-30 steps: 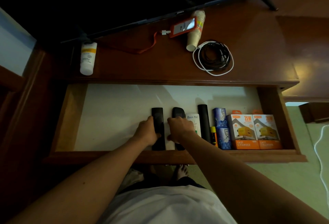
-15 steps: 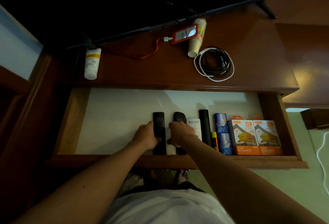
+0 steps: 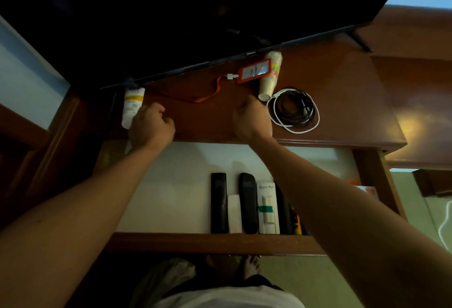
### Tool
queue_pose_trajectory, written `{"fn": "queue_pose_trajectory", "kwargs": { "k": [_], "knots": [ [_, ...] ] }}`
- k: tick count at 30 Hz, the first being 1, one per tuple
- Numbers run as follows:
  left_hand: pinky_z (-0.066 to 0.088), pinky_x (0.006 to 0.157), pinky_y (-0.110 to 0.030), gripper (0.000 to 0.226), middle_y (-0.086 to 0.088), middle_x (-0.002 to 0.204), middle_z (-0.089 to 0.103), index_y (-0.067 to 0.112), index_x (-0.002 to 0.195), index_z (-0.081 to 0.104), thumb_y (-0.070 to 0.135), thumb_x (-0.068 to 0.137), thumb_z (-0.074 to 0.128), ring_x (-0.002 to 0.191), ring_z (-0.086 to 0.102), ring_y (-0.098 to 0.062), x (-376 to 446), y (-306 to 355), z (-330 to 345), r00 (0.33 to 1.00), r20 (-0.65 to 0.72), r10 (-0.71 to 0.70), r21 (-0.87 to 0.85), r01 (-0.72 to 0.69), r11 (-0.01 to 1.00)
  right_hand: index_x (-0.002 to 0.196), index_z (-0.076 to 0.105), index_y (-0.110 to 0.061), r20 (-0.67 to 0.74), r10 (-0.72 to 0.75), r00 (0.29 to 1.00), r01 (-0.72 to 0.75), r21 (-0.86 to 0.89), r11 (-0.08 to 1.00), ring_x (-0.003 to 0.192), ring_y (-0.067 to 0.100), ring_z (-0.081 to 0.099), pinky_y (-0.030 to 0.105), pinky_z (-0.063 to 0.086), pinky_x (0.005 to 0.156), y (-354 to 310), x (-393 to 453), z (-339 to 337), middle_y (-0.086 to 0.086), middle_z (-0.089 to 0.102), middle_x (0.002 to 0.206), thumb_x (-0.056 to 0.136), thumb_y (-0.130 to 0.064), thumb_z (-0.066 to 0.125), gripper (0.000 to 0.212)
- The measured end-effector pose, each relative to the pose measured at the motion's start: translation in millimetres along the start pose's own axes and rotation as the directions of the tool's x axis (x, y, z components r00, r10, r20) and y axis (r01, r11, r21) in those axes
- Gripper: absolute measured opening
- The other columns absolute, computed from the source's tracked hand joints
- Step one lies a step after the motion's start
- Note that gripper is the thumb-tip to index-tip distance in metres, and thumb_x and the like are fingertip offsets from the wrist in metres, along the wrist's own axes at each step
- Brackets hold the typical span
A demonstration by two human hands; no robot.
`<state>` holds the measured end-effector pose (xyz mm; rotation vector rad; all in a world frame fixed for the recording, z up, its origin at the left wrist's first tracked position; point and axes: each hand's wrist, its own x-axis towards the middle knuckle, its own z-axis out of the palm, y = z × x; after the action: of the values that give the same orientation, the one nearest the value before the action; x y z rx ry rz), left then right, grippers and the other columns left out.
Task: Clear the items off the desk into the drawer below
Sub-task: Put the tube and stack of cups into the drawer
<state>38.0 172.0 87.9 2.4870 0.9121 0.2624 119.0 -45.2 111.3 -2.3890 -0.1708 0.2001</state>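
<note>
Both arms are out over the dark reddish-brown wooden desk [image 3: 200, 121] now; the landmark is the white plastic tube with the yellow band [image 3: 132, 107], lying at the back of the desk under the edge of the black television [image 3: 195, 14], its long axis running front to back, cap end toward the person. The left hand [image 3: 150, 128] is right at it — knuckles up, fingers loosely curled against the tube's right flank, nothing gripped that I can see. Well to the right of the tube, the right hand [image 3: 252, 118] hovers just short of the stacked beige paper cups [image 3: 269, 80] lying on their side; its fingers are hidden, so I cannot tell its grip. The tube looks like the left hand's pick; the open white-lined drawer [image 3: 171, 185] waits just below and in front of it.
</note>
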Motion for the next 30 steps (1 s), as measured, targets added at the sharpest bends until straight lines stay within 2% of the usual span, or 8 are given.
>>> {"fn": "queue_pose_trajectory", "kwargs": {
  "k": [4, 6, 9, 12, 18, 22, 25, 30],
  "knots": [
    [0.040, 0.100, -0.049, 0.038, -0.014, 0.136, 0.051, 0.023, 0.124, 0.062, 0.026, 0.086, 0.063, 0.123, 0.046, -0.042, 25, -4, -9, 0.998, -0.056, -0.034, 0.186, 0.044, 0.981, 0.134, 0.044, -0.010, -0.148, 0.028, 0.989, -0.049, -0.140, 0.989, 0.121, 0.037, 0.047, 0.050, 0.045, 0.093, -4, 35, -5, 0.016, 0.048, 0.136, 0.094, -0.028, 0.055, 0.045],
    [0.034, 0.104, -0.052, 0.047, -0.018, 0.140, 0.045, 0.023, 0.130, 0.057, 0.029, 0.084, 0.066, 0.125, 0.041, -0.046, 33, -10, -11, 0.995, -0.081, -0.054, 0.266, 0.074, 0.961, 0.142, 0.035, -0.007, -0.206, 0.057, 0.977, -0.104, -0.225, 0.969, 0.129, 0.040, 0.038, 0.052, 0.038, 0.102, -2, 48, -6, 0.019, 0.038, 0.143, 0.095, -0.028, 0.054, 0.055],
    [0.034, 0.104, -0.054, 0.053, -0.020, 0.142, 0.039, 0.019, 0.135, 0.051, 0.028, 0.085, 0.067, 0.125, 0.039, -0.048, 42, -15, -9, 0.992, -0.058, -0.112, 0.286, 0.124, 0.950, 0.142, 0.033, -0.006, -0.264, 0.070, 0.962, -0.159, -0.332, 0.930, 0.132, 0.039, 0.034, 0.049, 0.035, 0.105, 4, 66, -4, 0.020, 0.034, 0.145, 0.096, -0.027, 0.057, 0.056],
    [0.039, 0.102, -0.055, 0.047, -0.020, 0.141, 0.037, 0.017, 0.134, 0.052, 0.024, 0.088, 0.064, 0.123, 0.040, -0.049, 44, -19, -2, 0.985, -0.002, -0.174, 0.266, 0.168, 0.949, 0.148, 0.026, -0.006, -0.217, 0.153, 0.964, -0.225, -0.359, 0.906, 0.138, 0.041, 0.029, 0.049, 0.033, 0.110, 6, 77, 2, 0.024, 0.027, 0.152, 0.097, -0.028, 0.060, 0.065],
    [0.044, 0.093, -0.052, 0.040, -0.020, 0.139, 0.036, 0.016, 0.127, 0.055, 0.008, 0.088, 0.063, 0.120, 0.039, -0.046, 36, -15, 5, 0.988, 0.003, -0.151, 0.193, 0.148, 0.970, 0.145, 0.028, -0.003, -0.196, 0.161, 0.967, -0.222, -0.352, 0.909, 0.134, 0.043, 0.036, 0.048, 0.040, 0.108, 4, 86, 5, 0.028, 0.033, 0.148, 0.096, -0.014, 0.059, 0.059],
    [0.047, 0.096, -0.051, 0.050, -0.015, 0.143, 0.034, 0.020, 0.136, 0.054, 0.011, 0.088, 0.066, 0.125, 0.037, -0.042, 26, -12, 10, 0.994, 0.024, -0.109, 0.136, 0.105, 0.985, 0.146, 0.028, -0.004, -0.201, 0.199, 0.959, -0.253, -0.294, 0.922, 0.135, 0.044, 0.036, 0.049, 0.042, 0.107, 4, 80, 8, 0.029, 0.032, 0.149, 0.098, -0.013, 0.057, 0.057],
    [0.046, 0.091, -0.049, 0.047, -0.013, 0.139, 0.036, 0.020, 0.132, 0.056, 0.016, 0.087, 0.067, 0.122, 0.039, -0.041, 20, -13, 11, 0.997, 0.032, -0.067, 0.109, 0.063, 0.992, 0.149, 0.023, -0.009, -0.157, 0.179, 0.971, -0.222, -0.333, 0.916, 0.136, 0.047, 0.032, 0.051, 0.040, 0.107, 8, 73, 11, 0.027, 0.025, 0.152, 0.093, -0.010, 0.060, 0.067],
    [0.044, 0.085, -0.045, 0.038, -0.012, 0.134, 0.038, 0.021, 0.124, 0.061, 0.021, 0.086, 0.065, 0.118, 0.040, -0.040, 17, -9, 9, 0.998, 0.027, -0.056, 0.080, 0.054, 0.995, 0.147, 0.027, -0.027, -0.146, 0.127, 0.981, -0.176, -0.405, 0.897, 0.133, 0.048, 0.031, 0.054, 0.037, 0.105, 12, 74, 7, 0.024, 0.020, 0.153, 0.090, -0.039, 0.062, 0.068]
  ]
}}
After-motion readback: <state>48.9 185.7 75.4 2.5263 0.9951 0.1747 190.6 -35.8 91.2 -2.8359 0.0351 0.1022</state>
